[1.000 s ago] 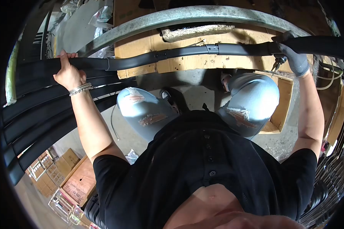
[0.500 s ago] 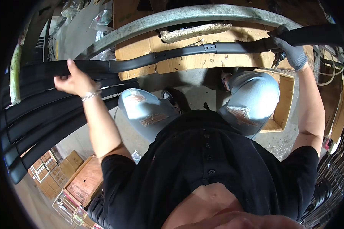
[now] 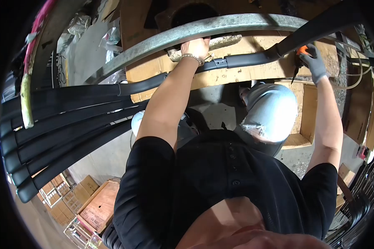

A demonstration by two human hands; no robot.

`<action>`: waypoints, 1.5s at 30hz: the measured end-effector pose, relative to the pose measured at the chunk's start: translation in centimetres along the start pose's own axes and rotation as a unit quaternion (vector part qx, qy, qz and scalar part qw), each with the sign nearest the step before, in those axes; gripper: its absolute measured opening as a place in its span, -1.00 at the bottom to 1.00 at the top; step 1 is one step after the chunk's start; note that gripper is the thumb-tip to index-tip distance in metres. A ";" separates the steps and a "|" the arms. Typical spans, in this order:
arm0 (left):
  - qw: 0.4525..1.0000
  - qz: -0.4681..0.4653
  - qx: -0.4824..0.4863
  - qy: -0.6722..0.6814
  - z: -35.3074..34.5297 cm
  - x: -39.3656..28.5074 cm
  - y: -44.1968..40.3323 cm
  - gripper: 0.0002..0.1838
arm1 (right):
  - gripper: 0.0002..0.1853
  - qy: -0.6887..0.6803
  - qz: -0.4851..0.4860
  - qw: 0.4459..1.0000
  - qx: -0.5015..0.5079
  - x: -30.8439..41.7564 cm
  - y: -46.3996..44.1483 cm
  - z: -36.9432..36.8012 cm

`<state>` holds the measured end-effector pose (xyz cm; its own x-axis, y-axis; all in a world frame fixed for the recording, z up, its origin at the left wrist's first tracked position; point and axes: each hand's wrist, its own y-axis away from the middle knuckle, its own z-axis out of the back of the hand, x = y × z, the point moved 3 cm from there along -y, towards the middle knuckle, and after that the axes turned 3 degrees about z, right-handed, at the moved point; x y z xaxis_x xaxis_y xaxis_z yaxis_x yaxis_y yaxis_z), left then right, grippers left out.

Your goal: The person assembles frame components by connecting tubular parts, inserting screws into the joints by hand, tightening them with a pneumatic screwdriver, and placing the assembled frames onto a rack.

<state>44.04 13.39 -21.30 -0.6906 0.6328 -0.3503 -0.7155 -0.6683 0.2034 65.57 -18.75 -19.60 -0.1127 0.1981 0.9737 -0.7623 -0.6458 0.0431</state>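
My bare left hand, with a bracelet at the wrist, reaches to the curved metal bar beside a rough pale block. Its fingers are hidden, so I cannot tell what they hold. A grey glove covers my right hand, which is closed round an orange-and-black hand tool with a thin dark tip pointing down. Between the hands, a long black tubular part with a jointed middle lies across the cardboard-covered surface. My left forearm covers some of it.
Several black padded parts are stacked at the left. A pink and yellow-green wrapped post stands near them. An open cardboard box sits on the floor by my knee. Pale hoses run at the right.
My left hand has left the black part's left end and moved right to the metal bar. My right hand is off the part's right end, which now angles farther up, and the tool's orange body shows.
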 end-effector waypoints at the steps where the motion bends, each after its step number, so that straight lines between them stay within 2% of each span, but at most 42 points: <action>1: 0.999 0.031 0.006 0.009 -0.1 -0.6 -0.4 -0.48 | -0.44 0.117 -0.120 0.982 -0.084 -2.3 -0.2 1.3; 2: 0.999 0.030 0.005 0.010 -0.6 -1.2 -0.8 -0.48 | -0.35 0.230 -0.234 0.930 -0.164 -4.5 -0.3 2.6; 6: 0.996 0.012 -0.077 -0.032 -2.0 -1.6 -2.2 -0.49 | -0.36 0.237 -0.253 0.916 -0.201 -12.0 -2.4 3.0; 9: 0.999 -0.003 0.040 -0.015 -3.0 -1.1 -3.0 -0.56 | -0.39 0.363 -0.259 0.872 -0.202 -13.8 -4.0 3.4; 10: 0.999 -0.002 0.036 -0.016 -2.9 -0.8 -3.2 -0.56 | -0.39 0.362 -0.255 0.874 -0.202 -14.2 -4.2 3.7; 12: 0.993 -0.066 0.079 -0.052 -2.6 0.1 -3.5 -0.58 | -0.63 0.130 -0.293 0.914 -0.249 -14.8 -3.9 4.1; 13: 0.988 -0.097 0.102 -0.069 -2.6 0.6 -3.3 -0.59 | -0.75 0.012 -0.308 0.914 -0.264 -15.1 -3.4 4.1; 14: 0.988 -0.094 0.100 -0.067 -2.2 0.9 -3.1 -0.59 | -0.75 0.014 -0.306 0.915 -0.262 -14.3 -2.6 4.3; 16: 0.989 -0.072 0.117 -0.052 -1.5 1.2 -2.6 -0.62 | -0.82 -0.209 -0.264 0.899 -0.280 -11.1 -0.6 4.3; 18: 0.990 -0.058 0.121 -0.036 -1.1 1.3 -2.1 -0.63 | -0.84 -0.323 -0.187 0.869 -0.327 -7.7 2.5 3.7; 20: 0.991 -0.058 0.114 -0.032 -0.7 1.7 -1.7 -0.64 | -0.75 -0.440 -0.086 0.830 -0.333 -4.8 5.8 2.8; 21: 0.991 -0.060 0.112 -0.032 -0.5 1.9 -1.5 -0.64 | -0.75 -0.439 -0.086 0.832 -0.330 -3.7 7.1 2.6; 23: 0.993 -0.066 0.098 -0.025 -0.7 2.6 -1.4 -0.65 | -0.64 -0.549 -0.027 0.805 -0.222 -1.2 9.4 2.0; 24: 0.994 -0.072 0.084 -0.019 -0.8 2.9 -1.4 -0.66 | -0.64 -0.549 -0.024 0.806 -0.223 -0.2 10.3 2.1; 26: 0.995 -0.074 0.064 -0.011 -0.6 3.6 -1.2 -0.67 | -0.53 -0.535 0.134 0.821 -0.148 3.1 11.1 2.2; 30: 0.992 -0.089 0.049 0.074 -0.3 4.3 -0.7 -0.69 | -0.43 -0.512 0.209 0.820 -0.147 11.0 12.5 -0.1; 33: 0.989 -0.115 0.023 0.092 -0.5 4.6 -0.4 -0.69 | -0.27 -0.549 0.237 0.781 0.179 15.1 10.8 -3.1; 34: 0.989 -0.113 0.022 0.093 -0.3 4.8 -0.2 -0.69 | -0.27 -0.548 0.236 0.781 0.181 15.7 10.1 -4.1; 36: 0.989 -0.121 0.032 0.084 0.7 4.7 0.8 -0.71 | -0.20 -0.582 0.215 0.709 0.336 16.9 9.0 -7.1; 37: 0.988 -0.124 0.036 0.081 0.8 4.8 1.0 -0.73 | -0.20 -0.583 0.211 0.708 0.338 17.6 8.1 -8.9; 38: 0.989 -0.119 0.035 0.082 0.6 5.3 1.0 -0.73 | -0.22 -0.615 0.231 0.672 0.341 18.5 7.2 -10.8; 40: 0.980 -0.167 -0.002 0.109 0.2 6.1 1.1 -0.77 | -0.23 -0.649 0.244 0.631 0.346 19.2 5.5 -12.8; 42: 0.975 -0.186 -0.019 0.122 0.0 7.0 1.0 -0.78 | -0.24 -0.620 0.276 0.638 0.364 19.2 3.9 -14.2; 44: 0.950 -0.259 -0.108 0.137 -0.2 7.1 1.5 -0.80 | -0.25 -0.604 0.285 0.645 0.372 19.1 3.3 -14.7; 45: 0.932 -0.295 -0.153 0.143 -0.1 7.0 1.8 -0.81 | -0.26 -0.592 0.258 0.676 0.355 19.1 3.1 -14.7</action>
<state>37.92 16.60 -23.45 -0.0980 0.8245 -0.5573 -0.8682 -0.3446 -0.3571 51.72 -6.11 -4.21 0.6631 -0.6457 0.3787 -0.2707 -0.6785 -0.6829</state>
